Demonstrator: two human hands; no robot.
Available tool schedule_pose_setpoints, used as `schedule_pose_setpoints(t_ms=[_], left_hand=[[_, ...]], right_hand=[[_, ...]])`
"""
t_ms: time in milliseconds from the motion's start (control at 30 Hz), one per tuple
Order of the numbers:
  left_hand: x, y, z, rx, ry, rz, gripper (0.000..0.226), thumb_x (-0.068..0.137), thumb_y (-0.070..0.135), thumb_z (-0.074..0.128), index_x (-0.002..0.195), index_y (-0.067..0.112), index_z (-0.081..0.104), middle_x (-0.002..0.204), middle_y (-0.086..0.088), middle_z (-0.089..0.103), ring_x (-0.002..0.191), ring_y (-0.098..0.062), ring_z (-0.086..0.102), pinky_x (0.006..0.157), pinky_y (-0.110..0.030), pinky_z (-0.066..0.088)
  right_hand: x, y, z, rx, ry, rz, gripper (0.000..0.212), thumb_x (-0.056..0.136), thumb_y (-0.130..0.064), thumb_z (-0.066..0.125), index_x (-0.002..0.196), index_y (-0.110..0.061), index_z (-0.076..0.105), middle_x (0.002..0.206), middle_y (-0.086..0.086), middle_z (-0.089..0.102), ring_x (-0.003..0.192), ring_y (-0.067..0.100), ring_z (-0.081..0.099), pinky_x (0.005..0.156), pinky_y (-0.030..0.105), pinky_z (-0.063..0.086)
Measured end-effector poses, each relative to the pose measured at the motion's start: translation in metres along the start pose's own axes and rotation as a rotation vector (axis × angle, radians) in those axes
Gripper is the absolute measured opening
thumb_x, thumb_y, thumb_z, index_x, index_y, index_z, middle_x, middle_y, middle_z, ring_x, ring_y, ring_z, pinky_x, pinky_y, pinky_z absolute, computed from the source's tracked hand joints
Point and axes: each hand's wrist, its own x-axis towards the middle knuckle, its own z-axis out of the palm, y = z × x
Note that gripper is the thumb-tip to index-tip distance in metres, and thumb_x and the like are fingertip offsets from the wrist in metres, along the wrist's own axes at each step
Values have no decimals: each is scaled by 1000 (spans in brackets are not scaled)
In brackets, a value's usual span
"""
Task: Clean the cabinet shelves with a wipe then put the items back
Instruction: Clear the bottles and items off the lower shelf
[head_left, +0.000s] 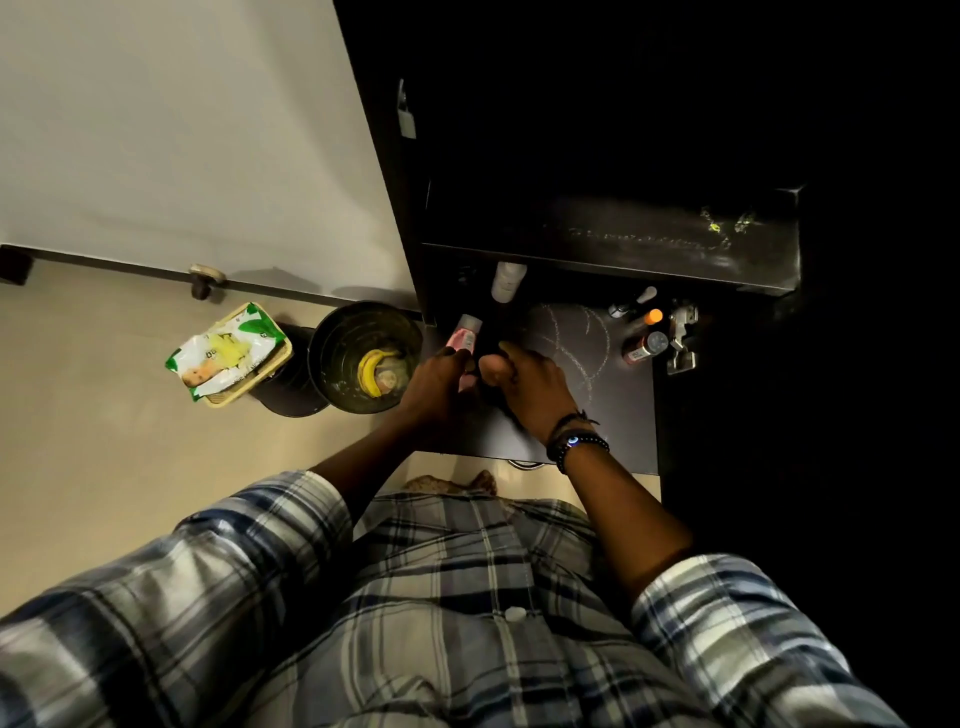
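Hands are meeting over the front left part of the dark lower shelf of an open black cabinet, seen from above by a person in a plaid shirt who is bending over it. The left hand is gripping a small pink bottle with a pale cap, fingers wrapped round its lower half so that the top is sticking out toward the cabinet's back. The right hand, wearing dark beaded bracelets at the wrist, is closing around something dark just beside the pink bottle; what it is holding is too dim to make out. A white bottle is lying or standing further back on the same shelf, under the edge of the upper shelf, which is showing pale smears on its surface. Chalky curved marks are showing on the lower shelf to the right of the hands. At the shelf's right side several small bottles are clustering near a metal hinge. On the floor to the left, a dark bin is holding a banana peel, and beside it a green-and-white wipes pack is resting on a small basket.
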Motion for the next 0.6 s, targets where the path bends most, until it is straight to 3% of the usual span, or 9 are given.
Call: schedule_pose_setpoints(t_ms=[200, 300, 367, 433, 500, 600], left_hand=[[-3, 3, 0, -14, -47, -27, 31, 81, 20, 69, 107, 5, 59, 107, -20, 60, 90, -38, 60, 72, -40, 47], [-3, 3, -2, -9, -67, -21, 40, 74, 20, 75, 108, 5, 60, 107, -19, 60, 91, -39, 60, 71, -38, 45], [-2, 3, -4, -6, -52, -20, 42, 75, 21, 74, 111, 7, 58, 109, -18, 58, 91, -38, 60, 71, -37, 45], [0, 4, -7, 9, -38, -10, 49, 77, 20, 72, 120, 6, 54, 118, -19, 55, 99, -39, 58, 77, -34, 44], [4, 9, -12, 34, -56, 37, 58, 77, 24, 69, 126, -1, 49, 127, -25, 50, 107, -42, 54, 86, -38, 44], [8, 13, -17, 43, -63, 66, 77, 74, 50, 51, 131, -1, 44, 126, -27, 48, 110, -42, 49, 89, -45, 44]], right_hand=[[0, 15, 3, 41, -68, 56, 61, 89, -45, 55, 141, -20, 36, 134, 12, 54, 118, 31, 55, 99, 39, 46], [-5, 20, -2, 120, -67, 58, 82, 78, -67, 53, 143, -23, 30, 136, 9, 53, 119, 28, 55, 97, 43, 49], [-9, 28, -8, 103, 31, 68, 78, 82, -71, 41, 140, -20, 36, 131, 9, 57, 115, 26, 56, 94, 40, 49], [-10, 40, -16, -24, 247, 76, 71, 87, -70, 31, 126, -14, 51, 121, 10, 59, 108, 29, 54, 90, 35, 46], [-8, 52, -30, -222, 480, 150, 56, 91, -55, 39, 115, -8, 54, 119, 17, 55, 107, 35, 50, 88, 40, 44], [-1, 68, -56, -340, 545, 359, 47, 88, -40, 53, 125, -11, 49, 137, 15, 43, 117, 39, 42, 91, 47, 42]])
